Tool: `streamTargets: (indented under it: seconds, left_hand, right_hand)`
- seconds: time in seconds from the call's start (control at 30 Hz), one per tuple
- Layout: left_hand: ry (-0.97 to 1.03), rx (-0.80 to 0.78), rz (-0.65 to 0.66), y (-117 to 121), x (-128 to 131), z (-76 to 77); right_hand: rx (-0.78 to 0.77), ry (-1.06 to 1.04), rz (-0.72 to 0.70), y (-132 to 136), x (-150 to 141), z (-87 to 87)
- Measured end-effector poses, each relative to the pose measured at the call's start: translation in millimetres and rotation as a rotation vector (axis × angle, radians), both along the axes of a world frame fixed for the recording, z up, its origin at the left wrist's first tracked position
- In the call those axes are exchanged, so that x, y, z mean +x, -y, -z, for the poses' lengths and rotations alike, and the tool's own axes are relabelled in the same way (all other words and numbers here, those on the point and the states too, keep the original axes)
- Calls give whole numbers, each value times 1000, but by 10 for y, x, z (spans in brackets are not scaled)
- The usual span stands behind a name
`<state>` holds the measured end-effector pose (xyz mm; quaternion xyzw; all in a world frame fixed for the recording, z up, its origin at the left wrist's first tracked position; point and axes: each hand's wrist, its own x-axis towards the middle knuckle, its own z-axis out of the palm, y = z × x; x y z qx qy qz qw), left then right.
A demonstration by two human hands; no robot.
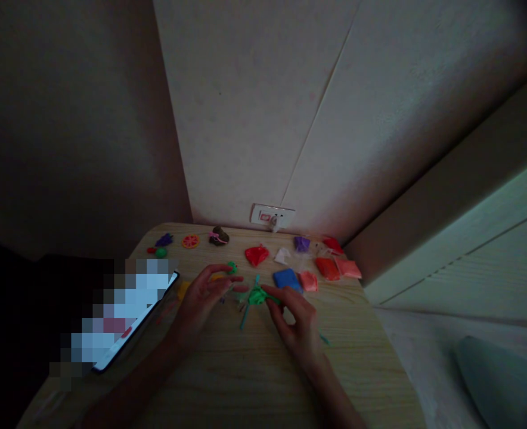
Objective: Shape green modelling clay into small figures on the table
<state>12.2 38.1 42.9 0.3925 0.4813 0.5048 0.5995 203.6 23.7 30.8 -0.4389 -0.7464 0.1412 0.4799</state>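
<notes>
My right hand (300,325) pinches a crumpled bright green packet (257,295), which looks like modelling clay in plastic, between thumb and fingers above the table. Left of it, my left hand (201,301) is raised with its fingers apart, not touching the packet. Below the packet a thin teal stick (244,317) points toward me. A small green shape (232,267) shows just beyond my left fingertips. Yellow material (183,290) lies partly hidden behind my left hand.
A lit phone or tablet (133,325) leans at the table's left. Along the back are a purple piece (164,239), an orange-red disc (191,241), and a brown lump (219,236). Red (257,255), blue (287,279) and orange packets (327,269) lie behind and right. A wall socket (272,215) is behind.
</notes>
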Motion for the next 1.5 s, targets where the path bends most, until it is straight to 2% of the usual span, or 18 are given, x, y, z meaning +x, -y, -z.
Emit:
streamTargets:
  seconds: [0.13,0.2,0.33,0.47,0.6,0.8,0.97,1.13,1.27,1.43,1.5]
  left_hand:
    - [66,-54,10,15,7,-26]
    - [127,-63,8,14,12,-25]
    - [199,-66,52,-8,24,25]
    - [247,-74,147,-28,23,136]
    - [152,-59,167,-26,6,185]
    - [-36,7,152,5,-9,88]
    - [-161,20,181,11,5,94]
    - [-169,66,205,5,10,95]
    - [-205,54,203,9,4,100]
    - [-204,101,255,32,-7,140]
    - [-193,135,288,45,-10,153]
  right_hand:
    - [5,-141,158,6,34,20]
    - [28,-180,193,18,49,30]
    - [38,-64,102,26,13,43]
    - [-27,8,23,8,-51,53]
    - [-53,12,-10,9,-54,39]
    - [-18,-120,186,12,-4,16]
    - [-27,28,110,-6,-22,68]
    - [21,12,130,15,-25,80]
    - [-7,80,27,7,-24,70]
    - [-76,-68,105,-30,-3,65]
    - [-115,-100,89,-41,3,56]
